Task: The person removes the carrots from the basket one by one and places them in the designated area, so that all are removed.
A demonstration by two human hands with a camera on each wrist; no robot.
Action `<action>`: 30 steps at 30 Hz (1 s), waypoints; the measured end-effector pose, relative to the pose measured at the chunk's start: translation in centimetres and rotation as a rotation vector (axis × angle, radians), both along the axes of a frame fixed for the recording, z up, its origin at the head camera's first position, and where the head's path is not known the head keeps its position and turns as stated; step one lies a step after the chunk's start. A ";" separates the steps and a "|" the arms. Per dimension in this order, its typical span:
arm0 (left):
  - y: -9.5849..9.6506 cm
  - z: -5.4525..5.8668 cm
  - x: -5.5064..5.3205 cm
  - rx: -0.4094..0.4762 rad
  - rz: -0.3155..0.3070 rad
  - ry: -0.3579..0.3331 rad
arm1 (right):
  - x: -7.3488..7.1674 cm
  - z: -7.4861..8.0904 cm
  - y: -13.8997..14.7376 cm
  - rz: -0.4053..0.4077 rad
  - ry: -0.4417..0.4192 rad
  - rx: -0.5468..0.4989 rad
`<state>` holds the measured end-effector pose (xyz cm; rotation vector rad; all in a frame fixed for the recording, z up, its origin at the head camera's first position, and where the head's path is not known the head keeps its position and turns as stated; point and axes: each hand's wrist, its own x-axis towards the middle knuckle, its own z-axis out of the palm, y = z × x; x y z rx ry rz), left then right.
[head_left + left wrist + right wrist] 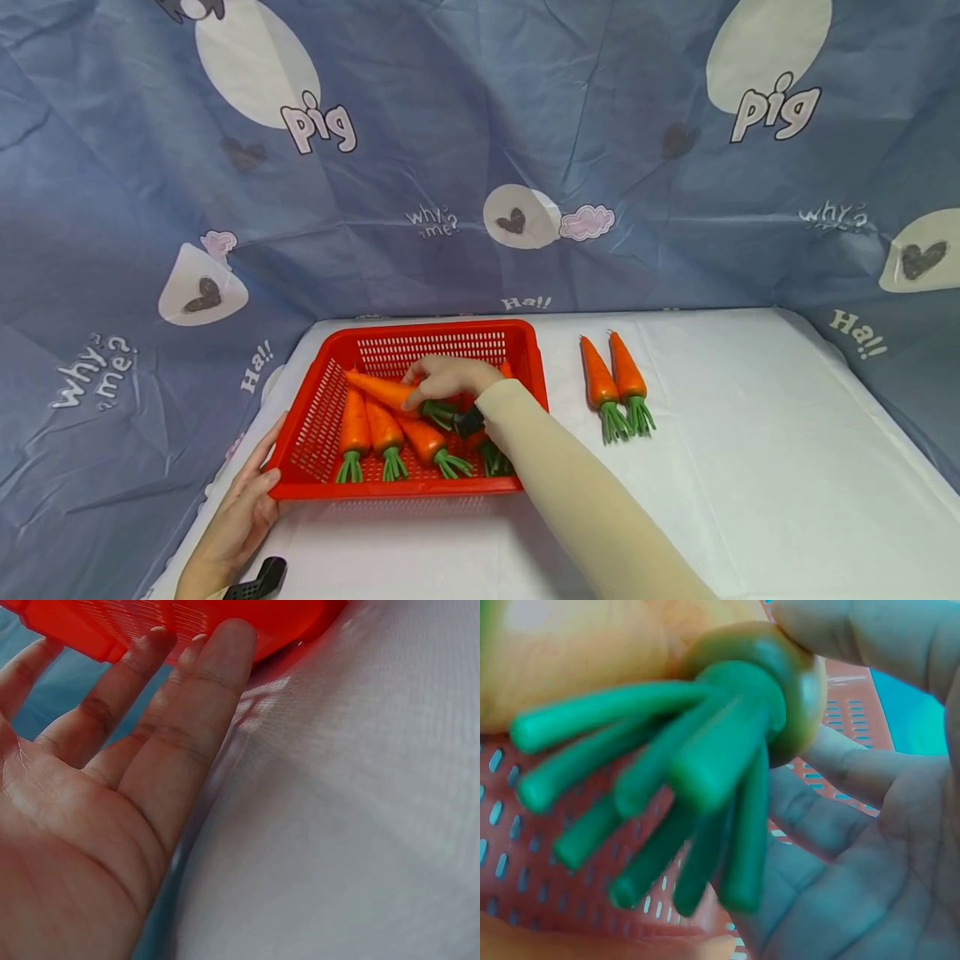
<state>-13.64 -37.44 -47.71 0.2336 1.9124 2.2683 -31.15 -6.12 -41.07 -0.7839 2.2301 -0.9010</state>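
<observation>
In the head view, my right hand [450, 377] grips an orange carrot [382, 388] near its green-stemmed end, above other carrots in a red plastic basket [397, 492]. Its green stems [727, 750] fill the middle of the right wrist view, with thumb and fingers around the thick end. Beneath it lie several more carrots [354, 427], stems toward me; my right forearm hides part of those at the right. My left hand [243, 517] rests against the basket's near left corner. The left wrist view shows its fingers [187, 727] extended along the basket's outside.
Two carrots [600, 383] lie side by side on the white tablecloth [750, 467], right of the basket. A blue printed cloth [420, 150] hangs behind the table and on both sides.
</observation>
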 end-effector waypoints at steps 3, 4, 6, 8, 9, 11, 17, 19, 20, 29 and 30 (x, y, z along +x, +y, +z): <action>0.0 0.1 -0.1 -0.031 0.018 -0.017 | 0.1 0.3 0.1 -0.003 -0.033 -0.013; 0.0 0.1 -0.1 -0.037 0.019 -0.017 | 0.1 0.4 0.1 -0.005 -0.043 -0.019; 0.0 0.1 -0.1 -0.032 0.009 -0.006 | 0.1 0.4 0.1 -0.008 -0.058 -0.028; 0.0 0.1 -0.1 -0.022 -0.004 0.008 | 0.1 0.4 0.2 -0.013 -0.067 -0.040; 0.0 0.0 -0.1 -0.018 -0.010 0.017 | 0.1 0.4 0.2 -0.019 -0.079 -0.048; 0.0 0.0 -0.1 -0.011 -0.018 0.028 | 0.1 0.3 0.3 -0.030 -0.107 -0.067; 0.1 0.1 0.0 -0.031 -0.001 0.011 | 0.0 0.1 0.3 -0.048 -0.159 -0.101; 0.1 0.1 0.0 -0.032 0.004 0.007 | 0.0 0.0 0.4 -0.049 -0.160 -0.102; 0.1 0.1 -0.1 -0.027 0.003 0.008 | 0.0 0.0 0.4 -0.049 -0.158 -0.100; 0.0 0.0 -0.1 -0.002 -0.025 0.022 | 0.0 -0.1 0.4 -0.075 -0.212 -0.120; 0.0 0.0 -0.1 0.001 -0.029 0.027 | -0.1 0.0 0.4 -0.072 -0.222 -0.132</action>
